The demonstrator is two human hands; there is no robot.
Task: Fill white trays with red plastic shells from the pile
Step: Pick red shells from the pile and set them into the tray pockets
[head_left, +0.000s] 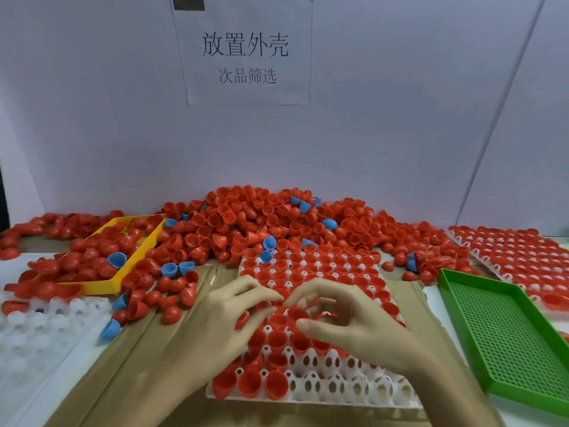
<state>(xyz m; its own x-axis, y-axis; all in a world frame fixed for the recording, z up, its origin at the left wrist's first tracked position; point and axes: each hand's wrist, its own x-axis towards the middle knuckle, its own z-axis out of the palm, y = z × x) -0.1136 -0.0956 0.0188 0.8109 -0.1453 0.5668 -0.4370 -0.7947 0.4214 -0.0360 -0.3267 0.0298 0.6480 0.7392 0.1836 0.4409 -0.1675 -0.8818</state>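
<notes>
A white tray (354, 389) lies in front of me, most of its cups holding red shells; several cups at its near right stand bare. Behind it rises a big pile of red shells (264, 220) with a few blue ones mixed in. My left hand (228, 318) hovers over the tray's middle with a red shell (243, 317) under its fingers. My right hand (348, 322) meets it there, fingertips pinching a red shell (297, 314) just above the cups.
A yellow tray (101, 286) with red shells sits at the left, an unfilled white tray (37, 328) in front of it. A green perforated tray (505, 334) lies at the right, a filled white tray (520, 257) behind it. Loose blue shells (171, 269) lie about.
</notes>
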